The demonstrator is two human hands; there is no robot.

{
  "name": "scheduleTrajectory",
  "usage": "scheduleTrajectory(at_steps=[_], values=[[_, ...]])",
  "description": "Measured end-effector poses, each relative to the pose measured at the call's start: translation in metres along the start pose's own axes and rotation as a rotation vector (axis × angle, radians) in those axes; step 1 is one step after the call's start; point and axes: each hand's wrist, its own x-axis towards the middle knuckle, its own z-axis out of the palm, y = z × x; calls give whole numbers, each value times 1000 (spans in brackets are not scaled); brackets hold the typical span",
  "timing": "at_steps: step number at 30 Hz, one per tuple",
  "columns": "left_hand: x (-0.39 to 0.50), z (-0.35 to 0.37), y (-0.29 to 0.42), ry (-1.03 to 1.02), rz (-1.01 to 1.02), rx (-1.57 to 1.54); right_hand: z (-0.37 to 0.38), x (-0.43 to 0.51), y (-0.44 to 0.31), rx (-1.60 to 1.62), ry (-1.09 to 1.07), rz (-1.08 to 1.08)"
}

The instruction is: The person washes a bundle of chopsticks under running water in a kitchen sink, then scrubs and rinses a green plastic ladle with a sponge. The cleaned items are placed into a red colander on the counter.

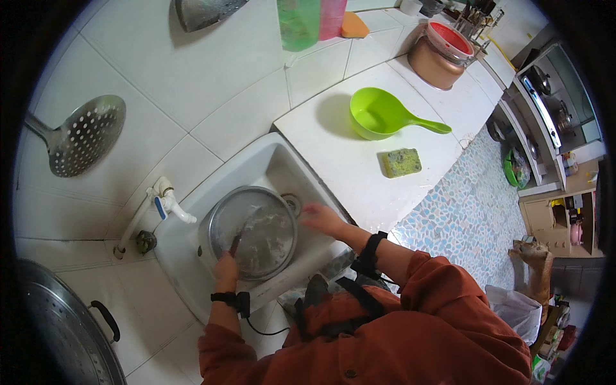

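Note:
A round metal pot (254, 276) stands in the white sink basin (274, 166), holding cloudy water (269, 240) with a rippled surface. At the pot's near left rim, my left hand (226, 270) grips the dark reddish handle (236, 244) of a utensil. That utensil's far end reaches into the pot, and its shape there is unclear. Just right of the pot's rim, my right hand (321, 220) hangs over the basin. Motion blurs its fingers, and no object shows in it. Behind it lies the drain (291, 202).
A white tap (168, 199) juts over the basin's left rim. Right of the sink, a counter (332, 159) bears a green dipper (378, 113), a worn sponge (403, 162) and a copper-coloured pot (435, 60). A skimmer (89, 134) hangs on the wall; a large steamer (67, 332) stands lower left.

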Motion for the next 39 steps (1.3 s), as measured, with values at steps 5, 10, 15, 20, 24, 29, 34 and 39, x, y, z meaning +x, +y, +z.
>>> scheduleTrajectory(at_steps=[5,10,15,20,24,29,34,39], values=[[-14,8,-1,-151,313,350,15,7,6,20,-87,69],[4,15,-23,-60,116,28,25,15,4,266,-132,148],[-1,27,-8,-157,178,155,38,19,-2,372,-250,184],[16,20,-9,-72,34,-89,55,22,-9,310,-440,197],[28,28,-6,-115,56,-29,63,29,-4,279,-376,245],[19,34,14,-230,-182,-654,86,43,1,251,-472,357],[-17,4,31,-413,-206,-1094,119,43,-38,499,-465,257],[-63,-13,56,-847,-104,-1660,93,66,-102,1378,-155,230]])
